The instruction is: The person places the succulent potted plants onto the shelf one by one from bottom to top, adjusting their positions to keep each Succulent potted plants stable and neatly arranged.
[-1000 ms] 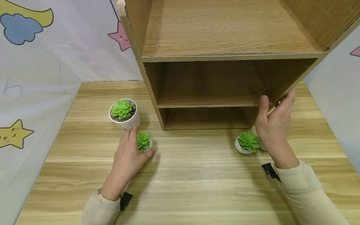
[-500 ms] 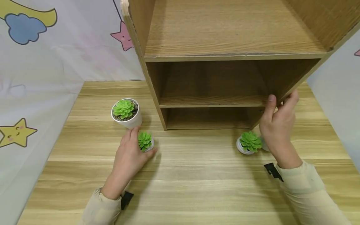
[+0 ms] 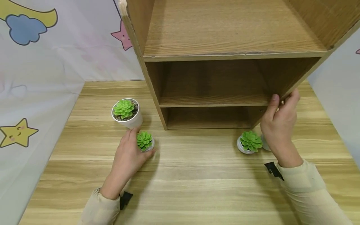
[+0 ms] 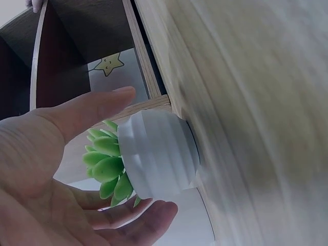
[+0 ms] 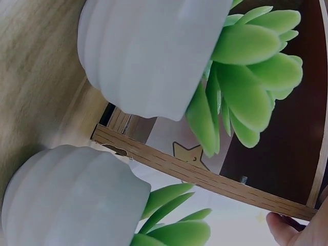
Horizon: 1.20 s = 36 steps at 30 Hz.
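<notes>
My left hand (image 3: 127,159) is curved around a small potted succulent (image 3: 144,141) on the table. In the left wrist view, its thumb and fingers lie either side of the ribbed white pot (image 4: 159,154), with a gap on the thumb side. My right hand (image 3: 279,128) grips the right side panel of a wooden shelf unit (image 3: 236,28), thumb on the front and fingers behind the outer face. Below that hand stands another small succulent (image 3: 250,142). A further white pot (image 3: 265,143) is mostly hidden by the hand; its leaves (image 5: 174,220) show in the right wrist view.
A larger white pot with a succulent (image 3: 127,113) stands left of the shelf unit, just beyond my left fingertips. All of it rests on a wood-grain table (image 3: 197,187). Curtains printed with stars and a cloud (image 3: 26,29) hang at the back and sides.
My right hand has shifted slightly right, its thumb sliding toward the panel's edge. The head view moved a little. The left hand and the plants stay in place.
</notes>
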Motion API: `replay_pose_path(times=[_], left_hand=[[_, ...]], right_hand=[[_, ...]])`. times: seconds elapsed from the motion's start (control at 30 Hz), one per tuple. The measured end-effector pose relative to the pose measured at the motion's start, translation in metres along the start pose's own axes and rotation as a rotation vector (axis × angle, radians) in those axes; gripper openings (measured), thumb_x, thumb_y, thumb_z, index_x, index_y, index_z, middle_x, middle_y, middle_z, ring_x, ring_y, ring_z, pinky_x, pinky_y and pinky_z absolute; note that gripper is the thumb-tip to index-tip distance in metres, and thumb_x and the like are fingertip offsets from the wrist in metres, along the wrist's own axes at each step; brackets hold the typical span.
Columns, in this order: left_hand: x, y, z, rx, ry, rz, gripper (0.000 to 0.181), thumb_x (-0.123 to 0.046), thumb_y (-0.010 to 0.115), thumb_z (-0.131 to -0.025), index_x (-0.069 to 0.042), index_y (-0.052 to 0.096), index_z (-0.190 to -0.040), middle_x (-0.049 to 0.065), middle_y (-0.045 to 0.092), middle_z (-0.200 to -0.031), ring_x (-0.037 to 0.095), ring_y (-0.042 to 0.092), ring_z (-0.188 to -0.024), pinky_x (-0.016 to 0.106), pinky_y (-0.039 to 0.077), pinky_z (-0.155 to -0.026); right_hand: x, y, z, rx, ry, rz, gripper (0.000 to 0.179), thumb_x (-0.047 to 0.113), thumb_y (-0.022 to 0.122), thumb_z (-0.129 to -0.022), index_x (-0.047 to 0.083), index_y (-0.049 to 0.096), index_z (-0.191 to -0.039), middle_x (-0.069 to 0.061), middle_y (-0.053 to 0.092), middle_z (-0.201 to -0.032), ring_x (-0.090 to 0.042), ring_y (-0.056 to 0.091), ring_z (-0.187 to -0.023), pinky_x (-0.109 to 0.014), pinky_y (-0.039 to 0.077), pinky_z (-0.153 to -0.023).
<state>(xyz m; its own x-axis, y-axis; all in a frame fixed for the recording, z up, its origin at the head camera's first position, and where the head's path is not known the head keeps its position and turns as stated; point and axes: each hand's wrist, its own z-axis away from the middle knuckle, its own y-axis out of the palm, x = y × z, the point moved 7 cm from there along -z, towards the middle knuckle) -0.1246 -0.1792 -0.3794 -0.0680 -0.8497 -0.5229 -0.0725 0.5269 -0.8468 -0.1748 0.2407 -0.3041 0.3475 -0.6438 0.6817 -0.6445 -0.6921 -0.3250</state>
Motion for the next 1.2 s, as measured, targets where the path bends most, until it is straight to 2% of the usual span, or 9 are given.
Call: replay_pose_path(times=[0.23,0.3,0.4,0.53,0.83,1.2], left_hand=[[-0.0001,0.0018,-0.0009,0.034,-0.025,0.005,0.086,-0.018,0.09,-0.067,0.01,0.044,-0.135,0.026,0.052,-0.125,0.043,0.05,-0.114,0.057,0.039,-0.095],[-0.0005,0.0022,-0.0017,0.04,-0.03,0.005,0.086,-0.018,0.089,-0.068,0.01,0.044,-0.135,0.026,0.053,-0.124,0.044,0.05,-0.113,0.057,0.04,-0.095],[-0.001,0.003,-0.0025,0.05,-0.033,0.006,0.086,-0.017,0.089,-0.068,0.01,0.044,-0.135,0.027,0.054,-0.124,0.044,0.051,-0.112,0.057,0.04,-0.094],[-0.0019,0.0035,-0.0035,0.058,-0.023,-0.002,0.085,-0.014,0.088,-0.068,0.011,0.043,-0.135,0.028,0.054,-0.123,0.044,0.051,-0.111,0.058,0.04,-0.094],[-0.0044,0.004,-0.005,0.043,0.01,-0.015,0.073,-0.006,0.087,-0.066,0.009,0.05,-0.128,0.025,0.057,-0.115,0.042,0.053,-0.107,0.056,0.042,-0.093],[-0.0086,0.0044,-0.002,0.051,0.014,-0.009,0.072,-0.005,0.088,-0.064,0.007,0.051,-0.125,0.023,0.058,-0.112,0.042,0.055,-0.102,0.056,0.044,-0.09]], right_hand=[[-0.0008,-0.0017,-0.0004,-0.006,-0.003,0.029,0.033,0.021,0.041,-0.105,0.009,0.044,-0.135,-0.018,0.059,-0.12,-0.019,0.057,-0.115,-0.023,0.043,-0.094],[-0.0005,-0.0021,-0.0009,-0.005,-0.007,0.043,0.033,0.022,0.04,-0.105,0.009,0.045,-0.135,-0.019,0.059,-0.119,-0.022,0.058,-0.113,-0.027,0.045,-0.093],[0.0,-0.0031,-0.0009,-0.01,-0.013,0.069,0.034,0.024,0.04,-0.105,0.007,0.046,-0.134,-0.022,0.06,-0.115,-0.03,0.06,-0.107,-0.04,0.048,-0.089],[0.0003,-0.004,-0.0001,-0.014,-0.019,0.089,0.035,0.025,0.04,-0.105,0.005,0.047,-0.133,-0.025,0.061,-0.109,-0.037,0.061,-0.1,-0.053,0.046,-0.081],[-0.0015,-0.0029,0.0011,-0.008,0.002,0.084,0.038,0.021,0.042,-0.104,-0.006,0.046,-0.131,-0.028,0.061,-0.102,-0.042,0.059,-0.094,-0.057,0.043,-0.075],[-0.0002,-0.0039,0.0022,0.008,-0.031,0.088,0.039,0.02,0.04,-0.105,-0.011,0.045,-0.128,-0.03,0.058,-0.098,-0.044,0.059,-0.089,-0.057,0.043,-0.073]])
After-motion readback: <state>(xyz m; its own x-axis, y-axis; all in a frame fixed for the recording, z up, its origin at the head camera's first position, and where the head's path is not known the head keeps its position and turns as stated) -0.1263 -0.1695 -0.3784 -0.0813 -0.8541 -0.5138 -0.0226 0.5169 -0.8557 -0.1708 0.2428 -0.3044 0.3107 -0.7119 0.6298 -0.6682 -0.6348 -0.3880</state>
